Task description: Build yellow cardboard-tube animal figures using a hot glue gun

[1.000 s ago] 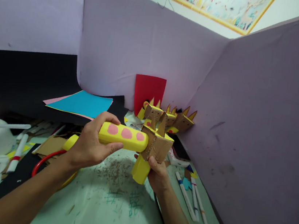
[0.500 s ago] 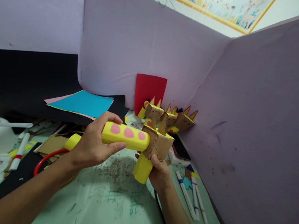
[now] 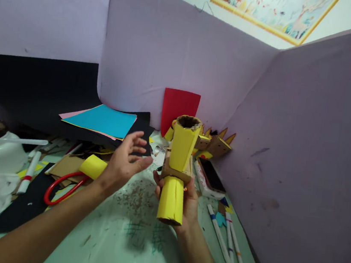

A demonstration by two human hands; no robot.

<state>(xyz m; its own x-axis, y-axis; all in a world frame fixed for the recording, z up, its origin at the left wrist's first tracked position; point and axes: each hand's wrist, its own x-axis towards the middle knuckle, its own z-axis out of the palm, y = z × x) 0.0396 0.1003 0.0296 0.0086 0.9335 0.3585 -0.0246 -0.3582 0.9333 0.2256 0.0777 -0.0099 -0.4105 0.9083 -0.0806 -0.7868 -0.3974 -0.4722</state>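
Note:
My right hand (image 3: 189,202) grips a cardboard figure (image 3: 182,149) made of yellow paper-covered tubes joined to a brown cardboard box. One tube points up and shows its hollow, dark inside; another points down towards me. The figure's spikes and pink spots are turned out of sight. Fingers spread and holding nothing, my left hand (image 3: 128,157) hovers to the left of the figure, apart from it. Behind the held piece, similar spiked cardboard figures (image 3: 217,145) stand by a red sheet (image 3: 180,106).
Blue paper (image 3: 106,120) lies on black sheets at the back left. Red-handled scissors (image 3: 64,188), a yellow tube (image 3: 93,166) and a white pot (image 3: 0,156) are on the left. Markers (image 3: 220,234) and a phone (image 3: 211,175) on a white box are at the right.
My left hand has let go of the pink-spotted yellow tube and opened. My right hand has turned the figure, so a hollow tube end now points up.

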